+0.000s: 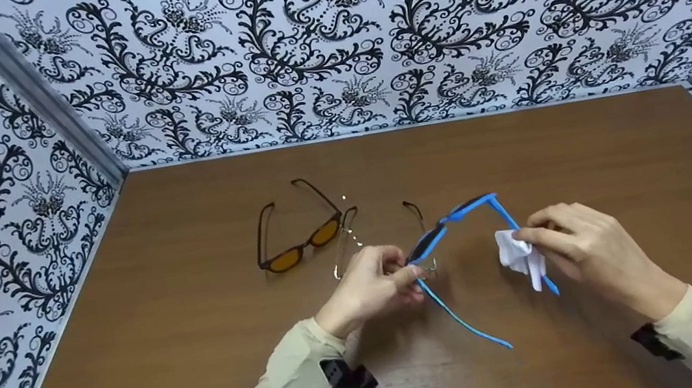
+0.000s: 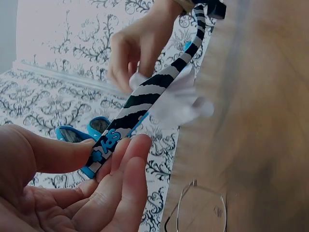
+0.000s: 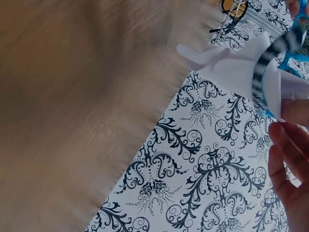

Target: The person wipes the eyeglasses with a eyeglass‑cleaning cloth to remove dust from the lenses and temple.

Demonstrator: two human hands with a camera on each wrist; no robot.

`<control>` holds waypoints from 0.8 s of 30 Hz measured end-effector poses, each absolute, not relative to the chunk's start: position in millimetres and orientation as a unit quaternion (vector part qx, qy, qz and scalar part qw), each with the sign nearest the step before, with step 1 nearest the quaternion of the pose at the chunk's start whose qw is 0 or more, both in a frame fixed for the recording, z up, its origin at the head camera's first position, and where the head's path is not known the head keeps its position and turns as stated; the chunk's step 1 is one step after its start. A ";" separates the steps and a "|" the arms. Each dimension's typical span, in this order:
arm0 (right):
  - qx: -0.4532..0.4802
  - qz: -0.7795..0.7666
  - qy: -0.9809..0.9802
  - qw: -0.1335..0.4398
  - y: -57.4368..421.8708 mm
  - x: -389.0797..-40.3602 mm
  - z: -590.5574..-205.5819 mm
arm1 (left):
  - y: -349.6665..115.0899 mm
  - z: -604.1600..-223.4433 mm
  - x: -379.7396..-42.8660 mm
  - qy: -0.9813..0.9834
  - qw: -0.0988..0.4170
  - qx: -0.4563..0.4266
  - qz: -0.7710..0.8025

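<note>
Blue-framed sunglasses with dark lenses are held above the table, temples unfolded. My left hand pinches them by the hinge end of one temple. In the left wrist view that temple shows black and white stripes and blue lettering. My right hand pinches a white cloth against the other temple, whose tip sticks out below the cloth. Behind the left hand, thin metal-framed clear glasses lie on the table, partly hidden. Next to them rest dark-framed glasses with orange lenses, temples open.
The brown wooden table is bounded by a back wall and side walls with a black and white scroll pattern. Black wrist cameras are strapped to both sleeves.
</note>
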State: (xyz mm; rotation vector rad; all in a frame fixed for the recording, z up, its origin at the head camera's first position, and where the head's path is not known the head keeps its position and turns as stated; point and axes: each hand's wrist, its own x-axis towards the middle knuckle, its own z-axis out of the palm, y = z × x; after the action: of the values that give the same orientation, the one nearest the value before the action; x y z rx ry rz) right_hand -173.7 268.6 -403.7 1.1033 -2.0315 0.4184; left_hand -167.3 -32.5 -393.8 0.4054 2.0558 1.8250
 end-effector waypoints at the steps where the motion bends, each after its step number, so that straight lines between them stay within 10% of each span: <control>1: 0.435 0.162 -0.800 0.380 270.2 -172.6 -404.0 | -33.6 -394.2 -168.6 0.725 0.178 0.139 0.651; 24: 0.479 0.319 -0.774 0.265 271.4 -154.6 -396.9 | -41.2 -397.7 -183.8 0.760 0.121 0.108 0.630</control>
State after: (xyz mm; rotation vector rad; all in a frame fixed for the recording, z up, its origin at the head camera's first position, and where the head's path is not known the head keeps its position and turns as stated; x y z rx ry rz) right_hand -154.6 271.4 -396.9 1.2941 -2.0917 0.8608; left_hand -183.8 -41.2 -397.7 0.3146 2.2181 1.8384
